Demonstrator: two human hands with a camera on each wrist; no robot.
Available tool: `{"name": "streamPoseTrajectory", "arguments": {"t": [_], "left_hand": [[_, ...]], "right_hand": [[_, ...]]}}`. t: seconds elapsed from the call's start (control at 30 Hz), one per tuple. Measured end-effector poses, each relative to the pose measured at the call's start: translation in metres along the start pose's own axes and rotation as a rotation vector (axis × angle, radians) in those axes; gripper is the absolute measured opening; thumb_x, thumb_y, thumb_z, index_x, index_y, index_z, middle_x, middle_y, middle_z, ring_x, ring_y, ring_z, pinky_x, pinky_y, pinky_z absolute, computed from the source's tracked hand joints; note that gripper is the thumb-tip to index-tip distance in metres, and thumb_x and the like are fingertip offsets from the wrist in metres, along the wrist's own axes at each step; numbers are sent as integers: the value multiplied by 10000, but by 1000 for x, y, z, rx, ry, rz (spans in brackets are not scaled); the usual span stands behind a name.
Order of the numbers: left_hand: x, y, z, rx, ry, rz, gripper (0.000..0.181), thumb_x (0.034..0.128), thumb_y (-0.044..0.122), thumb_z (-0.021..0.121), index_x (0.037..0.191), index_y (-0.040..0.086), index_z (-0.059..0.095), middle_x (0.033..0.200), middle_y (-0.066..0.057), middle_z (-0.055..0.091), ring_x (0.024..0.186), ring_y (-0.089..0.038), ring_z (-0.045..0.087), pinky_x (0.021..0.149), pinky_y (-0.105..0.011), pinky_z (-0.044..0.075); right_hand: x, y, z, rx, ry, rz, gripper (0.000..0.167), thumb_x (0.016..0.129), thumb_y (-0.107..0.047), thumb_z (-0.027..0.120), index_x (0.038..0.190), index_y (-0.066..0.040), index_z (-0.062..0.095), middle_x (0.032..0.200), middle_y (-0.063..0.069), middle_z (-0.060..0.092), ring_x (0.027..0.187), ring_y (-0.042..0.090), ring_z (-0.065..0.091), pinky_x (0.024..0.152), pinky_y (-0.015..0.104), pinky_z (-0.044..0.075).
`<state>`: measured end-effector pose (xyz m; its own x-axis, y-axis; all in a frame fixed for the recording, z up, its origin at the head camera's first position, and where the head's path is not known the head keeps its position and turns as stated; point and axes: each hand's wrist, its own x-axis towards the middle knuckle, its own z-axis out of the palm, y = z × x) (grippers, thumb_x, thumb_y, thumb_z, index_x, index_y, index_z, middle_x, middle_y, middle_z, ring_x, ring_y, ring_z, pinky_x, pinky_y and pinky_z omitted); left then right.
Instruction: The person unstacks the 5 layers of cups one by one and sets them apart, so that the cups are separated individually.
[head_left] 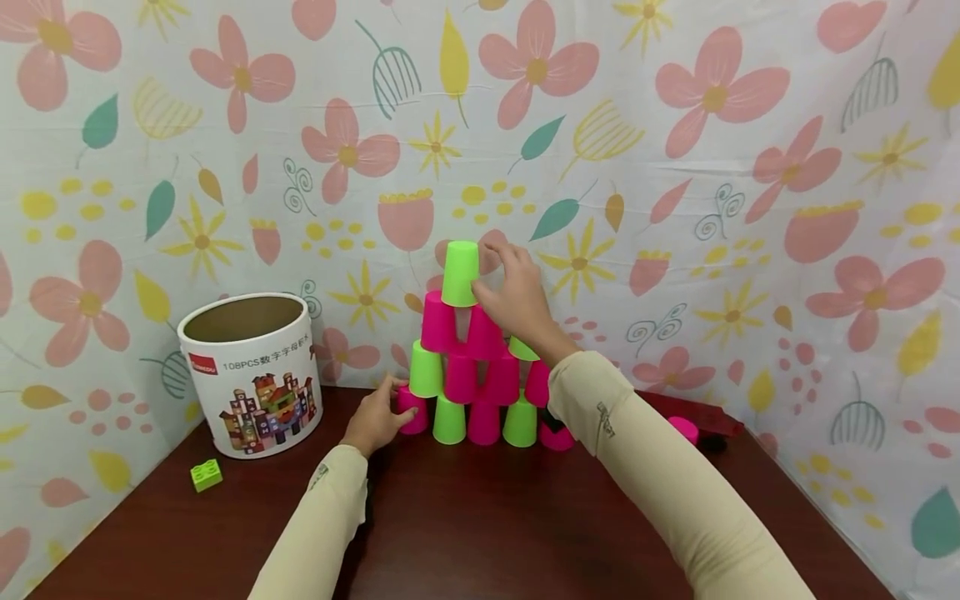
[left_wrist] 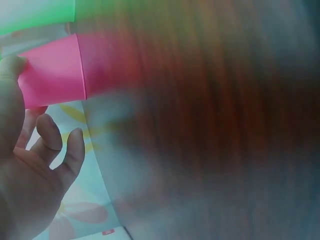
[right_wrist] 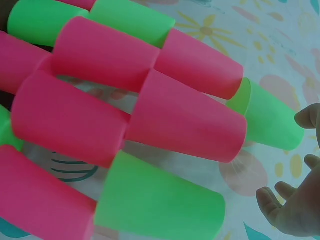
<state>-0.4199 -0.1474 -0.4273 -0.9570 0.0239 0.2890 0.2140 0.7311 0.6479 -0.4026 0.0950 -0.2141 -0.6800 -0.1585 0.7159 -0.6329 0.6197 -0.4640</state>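
Observation:
Pink and green cups stand upside down in a stacked pyramid. At its top sits a green cup (head_left: 461,273) (right_wrist: 275,117), over two pink cups (head_left: 438,322). The right hand (head_left: 517,296) (right_wrist: 295,200) is beside the top cup's right side, fingers spread; in the right wrist view a gap shows between its fingertips and that cup. At the bottom left corner, the left hand (head_left: 377,418) (left_wrist: 37,165) has its thumb and a finger around the pink end cup (head_left: 412,410) (left_wrist: 54,70), the other fingers loosely bent.
A white printed bucket (head_left: 251,375) stands at the left, with a green toy brick (head_left: 206,475) in front of it. Behind the pyramid's right side lie a pink cup (head_left: 683,429) and a dark red object (head_left: 697,410). Patterned cloth hangs behind the table (head_left: 465,525).

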Motion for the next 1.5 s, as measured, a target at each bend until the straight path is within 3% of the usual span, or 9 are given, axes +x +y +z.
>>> {"name": "streamPoseTrajectory", "arguments": {"t": [0.4,0.57,0.8,1.07,1.4,1.5], "left_hand": [[0,5,-1,21,-4,2,538,885,301,763,1332,211,477,1247,-105,623,1103,-298,621,860,-487,501],[-1,2,1,15,-11,0,534,885,284,762,1328,197,478,1247,-112,622,1110,-320,619,854,-498,501],[-1,2,1,2,-24,-25,536,887,285,760,1334,209,473,1284,-91,620,1145,-311,607,887,-504,492],[1,1,1,2,-19,-33,551,886,301,761,1345,216,467,1292,-71,622,1148,-285,608,892,-489,496],[0,4,-1,-17,-22,-23,544,885,279,765,1332,208,464,1233,-102,648,1106,-286,628,859,-461,513],[0,2,-1,-15,-29,-29,544,887,278,763,1333,208,461,1242,-109,639,1096,-289,631,853,-455,513]], "right_hand": [[17,2,8,-31,-70,107,610,910,-308,670,1470,-194,458,1481,147,401,1326,396,374,998,550,419],[19,7,11,-12,-110,72,620,915,-308,682,1478,-177,457,1439,135,451,1299,346,431,1003,529,421],[19,6,14,126,-169,17,598,921,-241,704,1454,-125,458,1351,122,557,1199,311,562,923,454,500],[14,3,17,181,-101,2,541,916,-229,717,1388,-113,479,1270,133,603,1092,279,622,834,403,554],[-23,2,7,164,58,-226,510,847,-150,781,1289,-32,557,1228,113,618,992,319,640,797,486,538],[-41,3,4,186,79,-246,499,831,-128,792,1263,-14,571,1217,115,625,970,316,642,791,480,526]]}}
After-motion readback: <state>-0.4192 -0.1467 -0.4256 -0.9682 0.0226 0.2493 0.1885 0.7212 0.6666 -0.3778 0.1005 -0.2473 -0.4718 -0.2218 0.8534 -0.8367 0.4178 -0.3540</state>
